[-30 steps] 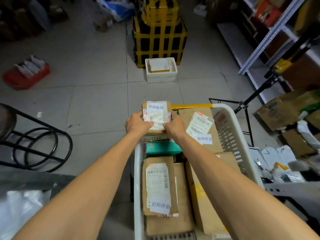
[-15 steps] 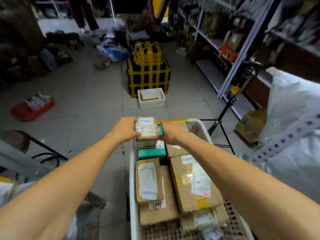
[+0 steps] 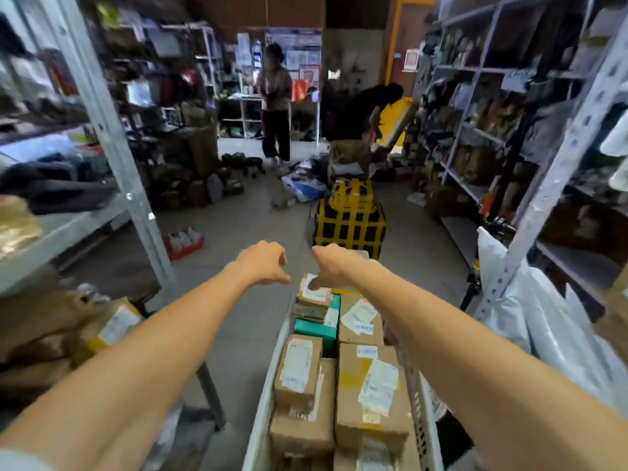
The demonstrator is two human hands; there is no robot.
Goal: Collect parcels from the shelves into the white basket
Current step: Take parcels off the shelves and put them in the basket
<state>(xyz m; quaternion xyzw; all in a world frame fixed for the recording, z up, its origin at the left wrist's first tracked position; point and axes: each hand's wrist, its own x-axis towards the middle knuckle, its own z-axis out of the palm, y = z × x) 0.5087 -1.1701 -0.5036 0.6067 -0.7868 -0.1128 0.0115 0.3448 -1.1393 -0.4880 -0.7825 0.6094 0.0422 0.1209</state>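
Observation:
The white basket (image 3: 261,421) stands low in the middle, packed with labelled cardboard parcels (image 3: 370,392). At its far end a small labelled parcel (image 3: 315,295) lies on top of a short stack, above a teal box (image 3: 317,329). My left hand (image 3: 264,263) hovers just left of that stack with loosely curled fingers and holds nothing. My right hand (image 3: 334,266) hangs over the small parcel, its fingertips at the parcel's far edge, not gripping it. The view is blurred by motion.
Metal shelving posts stand close on the left (image 3: 112,137) and right (image 3: 557,171), with white bags (image 3: 530,321) on the right. Yellow-strapped black boxes (image 3: 350,226) sit just beyond the basket, a red tray (image 3: 183,240) on the floor. Two people (image 3: 276,107) are far back.
Both hands have let go of the small parcel, which now lies on the stack at the basket's far end. The view has tilted up from the floor toward the room.

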